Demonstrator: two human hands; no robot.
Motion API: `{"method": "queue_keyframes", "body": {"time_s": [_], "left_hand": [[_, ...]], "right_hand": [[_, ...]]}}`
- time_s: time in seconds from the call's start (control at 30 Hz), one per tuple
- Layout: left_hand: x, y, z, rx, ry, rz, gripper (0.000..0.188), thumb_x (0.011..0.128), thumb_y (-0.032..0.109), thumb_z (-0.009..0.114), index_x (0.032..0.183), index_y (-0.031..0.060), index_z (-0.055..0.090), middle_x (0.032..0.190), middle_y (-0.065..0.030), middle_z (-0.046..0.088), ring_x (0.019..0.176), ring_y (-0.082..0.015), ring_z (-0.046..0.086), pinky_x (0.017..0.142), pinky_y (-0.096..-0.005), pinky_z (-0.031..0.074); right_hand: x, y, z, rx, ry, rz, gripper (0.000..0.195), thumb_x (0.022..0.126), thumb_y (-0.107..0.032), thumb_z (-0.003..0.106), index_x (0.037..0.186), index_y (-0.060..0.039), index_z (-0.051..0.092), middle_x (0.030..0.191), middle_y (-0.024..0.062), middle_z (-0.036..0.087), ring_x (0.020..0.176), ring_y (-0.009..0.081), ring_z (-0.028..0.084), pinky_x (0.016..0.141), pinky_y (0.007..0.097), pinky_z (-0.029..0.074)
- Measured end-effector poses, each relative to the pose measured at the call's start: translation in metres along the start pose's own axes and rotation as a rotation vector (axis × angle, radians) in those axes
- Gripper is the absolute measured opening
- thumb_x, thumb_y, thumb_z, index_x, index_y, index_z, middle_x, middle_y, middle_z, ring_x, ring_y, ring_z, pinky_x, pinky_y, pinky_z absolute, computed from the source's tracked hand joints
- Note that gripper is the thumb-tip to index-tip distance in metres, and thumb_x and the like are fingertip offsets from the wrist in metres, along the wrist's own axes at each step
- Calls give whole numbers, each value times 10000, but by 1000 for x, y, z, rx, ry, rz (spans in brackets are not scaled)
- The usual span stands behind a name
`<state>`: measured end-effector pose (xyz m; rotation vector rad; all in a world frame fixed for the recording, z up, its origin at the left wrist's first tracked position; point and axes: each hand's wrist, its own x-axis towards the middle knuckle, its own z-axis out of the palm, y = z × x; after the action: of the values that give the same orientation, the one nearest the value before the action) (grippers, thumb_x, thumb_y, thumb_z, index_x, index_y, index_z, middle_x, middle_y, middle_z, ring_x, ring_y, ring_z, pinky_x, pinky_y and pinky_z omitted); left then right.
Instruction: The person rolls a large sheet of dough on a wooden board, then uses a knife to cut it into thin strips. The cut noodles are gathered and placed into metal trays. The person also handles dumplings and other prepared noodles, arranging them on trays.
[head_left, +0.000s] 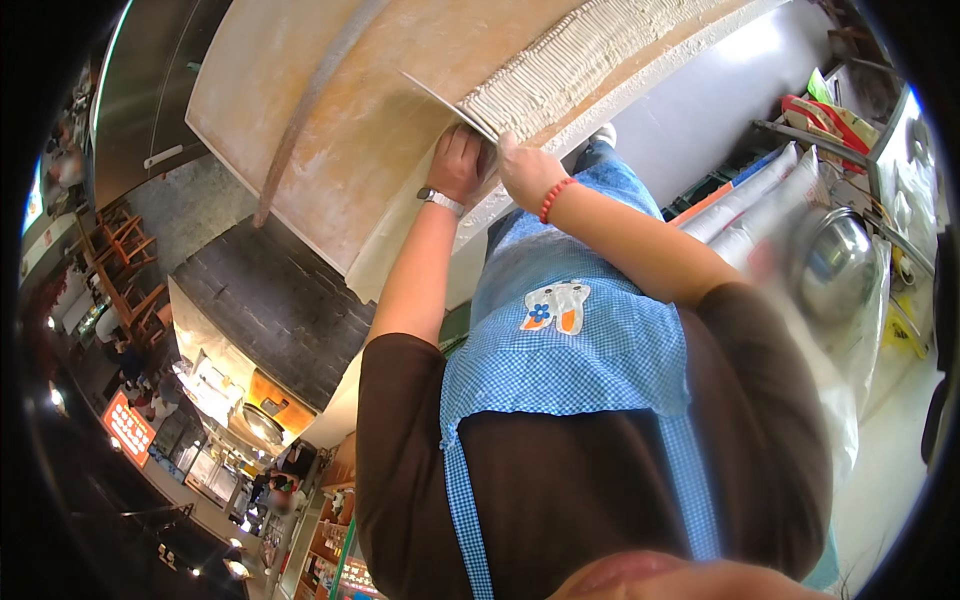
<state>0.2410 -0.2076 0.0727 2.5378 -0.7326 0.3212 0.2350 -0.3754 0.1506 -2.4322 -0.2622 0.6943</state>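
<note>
My right hand (526, 171), with a red beaded bracelet at the wrist, grips the handle end of a knife (448, 105) whose thin blade points to the upper left. Close against the blade is my left hand (456, 166), wearing a wristwatch, its fingers bent downward; what lies under them is hidden. On the blade's far side a long row of thin, pale, flour-dusted dough strips (570, 67) runs to the upper right along the edge of a floured wooden board (390, 150). A long wooden rolling pin (304, 112) lies across the board at the left.
Loose flour lines the board's near edge (547, 146). At the right stand a metal bowl (836, 259), clear plastic bags (757, 195) and a red and white bag (829, 131). A dark brick-like surface (270, 307) and wooden chairs (127, 240) are at the left; people show farther off.
</note>
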Motion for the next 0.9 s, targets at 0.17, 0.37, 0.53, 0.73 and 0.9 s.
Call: {"method": "queue_keyframes", "body": {"time_s": [0.17, 0.37, 0.53, 0.73, 0.9], "left_hand": [[-2, 1, -4, 15, -14, -2, 255, 786, 93, 633, 1025, 28, 574, 1075, -156, 568, 990, -337, 544, 865, -413, 466], [-10, -2, 5, 44, -6, -43, 268, 780, 108, 631, 1023, 13, 570, 1117, -178, 560, 1005, -364, 537, 872, -439, 463], [-11, -8, 2, 6, -50, -22, 263, 794, 98, 617, 1041, 18, 579, 1122, -176, 560, 1011, -361, 535, 880, -435, 461], [-12, -1, -1, 65, 17, -18, 253, 814, 106, 610, 1048, 16, 573, 1118, -175, 559, 1009, -360, 534, 874, -438, 462], [-14, 0, 1, 38, 36, -56, 213, 809, 107, 611, 993, 0, 590, 1070, -191, 578, 932, -372, 555, 830, -448, 479]], "right_hand": [[-9, 13, -9, 22, 46, -52, 157, 871, -48, 411, 993, 50, 423, 685, 276, 620, 669, 427, 642, 588, 498, 507], [-36, 8, -11, -29, -67, -16, 162, 877, -67, 425, 987, 53, 416, 673, 265, 622, 664, 389, 661, 567, 462, 516], [7, 8, 4, 4, 33, -64, 155, 881, -72, 431, 979, 48, 424, 692, 260, 630, 665, 408, 651, 583, 484, 511], [-58, 11, -27, -23, -135, -63, 195, 881, -66, 420, 1010, 80, 414, 680, 252, 625, 666, 393, 657, 576, 466, 514], [-17, -1, 3, -1, -88, 2, 197, 892, -67, 398, 1027, 73, 428, 722, 246, 647, 698, 390, 668, 603, 457, 528]]}}
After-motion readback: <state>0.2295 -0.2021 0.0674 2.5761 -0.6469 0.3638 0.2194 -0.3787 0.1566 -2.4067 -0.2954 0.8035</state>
